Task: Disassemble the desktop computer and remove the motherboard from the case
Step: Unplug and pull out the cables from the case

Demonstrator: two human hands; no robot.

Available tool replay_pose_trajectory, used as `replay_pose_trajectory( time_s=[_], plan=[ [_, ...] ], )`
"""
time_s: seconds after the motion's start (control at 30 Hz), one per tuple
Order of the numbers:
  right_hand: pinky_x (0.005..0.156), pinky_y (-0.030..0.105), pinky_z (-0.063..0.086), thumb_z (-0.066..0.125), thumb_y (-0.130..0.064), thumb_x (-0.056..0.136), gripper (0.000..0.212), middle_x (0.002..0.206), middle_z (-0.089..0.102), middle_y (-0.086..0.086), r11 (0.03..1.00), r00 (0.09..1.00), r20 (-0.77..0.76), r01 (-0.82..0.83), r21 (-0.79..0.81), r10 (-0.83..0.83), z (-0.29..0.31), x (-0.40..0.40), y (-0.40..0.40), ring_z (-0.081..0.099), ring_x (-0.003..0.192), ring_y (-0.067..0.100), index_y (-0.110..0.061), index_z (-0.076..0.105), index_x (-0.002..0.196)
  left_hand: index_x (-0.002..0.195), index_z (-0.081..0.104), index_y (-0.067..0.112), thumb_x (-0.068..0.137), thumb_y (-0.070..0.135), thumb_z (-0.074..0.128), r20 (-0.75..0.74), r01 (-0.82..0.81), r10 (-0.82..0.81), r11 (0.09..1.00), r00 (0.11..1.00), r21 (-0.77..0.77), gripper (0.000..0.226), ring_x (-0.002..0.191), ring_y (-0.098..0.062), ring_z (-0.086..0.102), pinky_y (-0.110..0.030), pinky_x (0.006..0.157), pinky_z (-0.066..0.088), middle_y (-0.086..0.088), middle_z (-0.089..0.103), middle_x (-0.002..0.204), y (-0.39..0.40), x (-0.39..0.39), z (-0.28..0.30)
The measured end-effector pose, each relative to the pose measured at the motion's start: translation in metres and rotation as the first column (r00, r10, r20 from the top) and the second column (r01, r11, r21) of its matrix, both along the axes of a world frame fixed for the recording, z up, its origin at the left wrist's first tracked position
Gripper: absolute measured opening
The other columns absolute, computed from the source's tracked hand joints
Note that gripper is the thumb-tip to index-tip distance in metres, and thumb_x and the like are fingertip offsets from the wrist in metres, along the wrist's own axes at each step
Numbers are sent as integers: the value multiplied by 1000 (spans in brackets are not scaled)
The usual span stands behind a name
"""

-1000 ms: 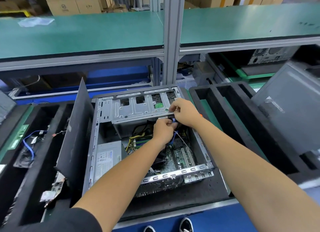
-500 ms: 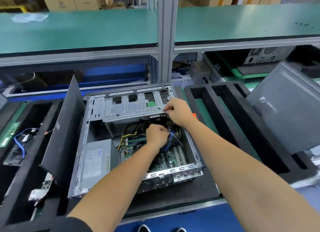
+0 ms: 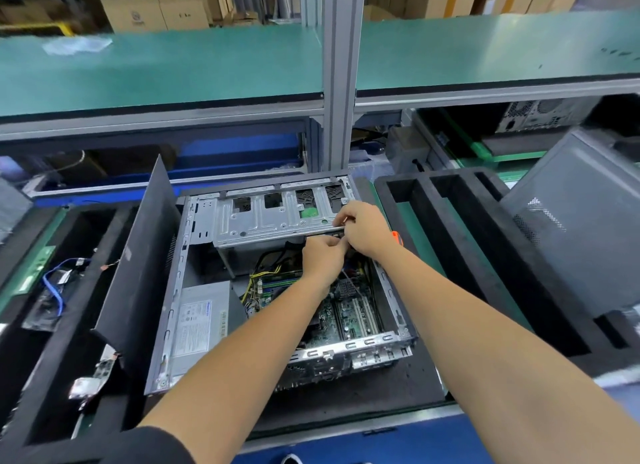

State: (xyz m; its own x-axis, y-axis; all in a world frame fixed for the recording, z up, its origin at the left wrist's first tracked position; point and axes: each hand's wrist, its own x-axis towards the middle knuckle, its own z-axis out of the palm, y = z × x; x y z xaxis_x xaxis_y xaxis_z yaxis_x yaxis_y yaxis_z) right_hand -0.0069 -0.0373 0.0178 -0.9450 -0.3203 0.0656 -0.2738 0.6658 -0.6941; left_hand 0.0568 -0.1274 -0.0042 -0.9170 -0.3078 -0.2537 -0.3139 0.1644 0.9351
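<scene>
1. The computer case (image 3: 277, 290) lay on its side in a black foam tray (image 3: 363, 391), open face up, which left the motherboard (image 3: 349, 311) exposed to reach from above. The board sat on the case floor, not yet lifted out.
2. The side panel (image 3: 138, 255) stood on edge against the case's left wall, seemingly parked there to keep it clear of the work.
3. The metal drive cage (image 3: 263, 221) spanned the far end of the case, and both hands worked at its near right corner, just above the board.
4. The right hand (image 3: 363, 228) reached in from the right, forearm stretched forward, its fingers curled at the cage's front edge. They seemed to pinch something small there; what it was could not be made out.
5. The left hand (image 3: 323, 259) came in just below, knuckles up, fingers curled toward the right hand's fingertips. It appeared to hold a small connector or cable end, though its own back hid the item.
6. An orange-tipped object (image 3: 396, 236) peeped out behind the right wrist.
7. Judging by this, a cable or fastener near the cage was being freed before the board could come out.
8. The power supply (image 3: 201, 321) and yellow wires (image 3: 266, 274) sat inside the case.
</scene>
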Motion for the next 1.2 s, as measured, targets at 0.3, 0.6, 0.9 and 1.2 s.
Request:
replay_pose_trajectory(
  time_s=[0.3, 0.6, 0.9, 1.2],
  plan=[
    [81, 35, 49, 60, -3, 81, 13, 97, 65, 6, 996, 995, -72, -67, 65, 72, 0, 0, -1, 59, 88, 21, -9, 71, 82, 58, 52, 10, 90, 8, 58, 17, -48, 46, 983, 999, 180, 33, 62, -16, 33, -27, 56, 22, -5, 44, 62, 4, 0, -8],
    [71, 28, 44, 72, -17, 81, 11, 85, 57, -2, 994, 991, -101, -80, 80, 88, -3, -1, -3, 54, 74, 14, -15, 65, 73, 52, 39, 15, 81, -4, 47, 54, -45, 41, 996, 998, 81, 35, 52, -16, 26, -25, 49, 16, 0, 35, 52, 7, -2, -11],
    [68, 42, 39, 56, -14, 91, 29, 76, 48, 14, 998, 995, -90, -38, 40, 41, 1, 1, -5, 46, 73, 30, 3, 50, 67, 70, 45, 11, 77, 1, 47, 131, 304, -278, 915, 952, -267, 12, 55, -20, 40, -26, 45, 23, -6, 46, 63, 1, -10, 16],
    [66, 39, 34, 50, -18, 92, 33, 77, 48, 14, 998, 994, -98, -43, 52, 48, 4, 8, -5, 47, 72, 32, 2, 43, 67, 72, 46, 18, 78, 29, 71, 302, 693, -649, 510, 699, -509, 28, 63, -18, 49, -29, 54, 35, 3, 51, 68, -40, 5, 22]
  ],
)
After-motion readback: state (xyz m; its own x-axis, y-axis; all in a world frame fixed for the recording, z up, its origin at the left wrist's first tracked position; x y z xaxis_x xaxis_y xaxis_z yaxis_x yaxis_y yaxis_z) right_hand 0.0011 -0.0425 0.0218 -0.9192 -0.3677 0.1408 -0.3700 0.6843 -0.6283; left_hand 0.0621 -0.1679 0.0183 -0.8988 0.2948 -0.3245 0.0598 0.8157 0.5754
